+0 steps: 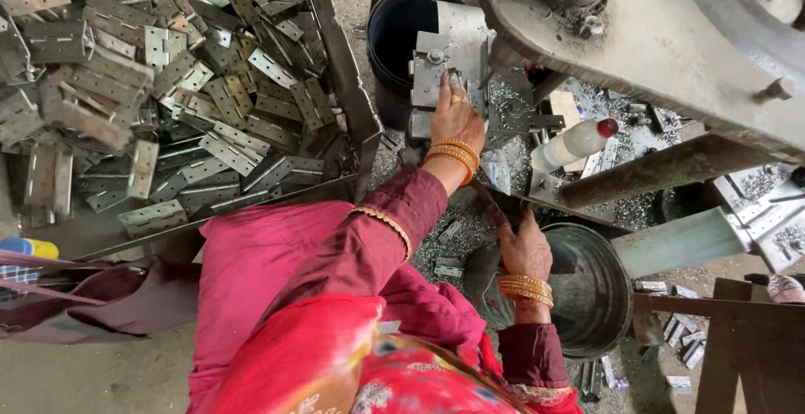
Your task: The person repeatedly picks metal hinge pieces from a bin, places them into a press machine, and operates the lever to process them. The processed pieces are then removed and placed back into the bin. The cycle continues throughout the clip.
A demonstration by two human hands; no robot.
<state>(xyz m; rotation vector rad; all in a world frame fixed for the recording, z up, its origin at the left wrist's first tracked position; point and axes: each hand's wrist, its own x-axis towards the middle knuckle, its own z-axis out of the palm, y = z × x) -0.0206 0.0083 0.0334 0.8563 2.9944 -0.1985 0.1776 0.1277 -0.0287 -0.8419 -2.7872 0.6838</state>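
Sitting at a big grey metal press machine (671,36), the person works with both hands. A huge heap of flat silver metal hinges (168,87) fills the big grey metal tray (356,112) on the left side of the picture, so lots of pieces are piled there, but I cannot tell which ones are finished. Small shiny metal scraps (511,104) lie all over the bed of the machine. A round grey metal bowl (599,296) sits low beside the person, and a black round bucket (394,28) stands behind the machine.

The left hand (455,120) reaches forward with its fingers stretched out nearly flat. Its fingertips press on a flat silver metal hinge piece (449,57) that lies on the machine bed. It is not wrapped around the piece.

The right hand (524,250) is lower, just above the bowl. Its fingers curl closed around a thin dark rod (490,204) that points up toward the machine.

A white plastic bottle with a red cap (574,143) lies tilted near the scraps.
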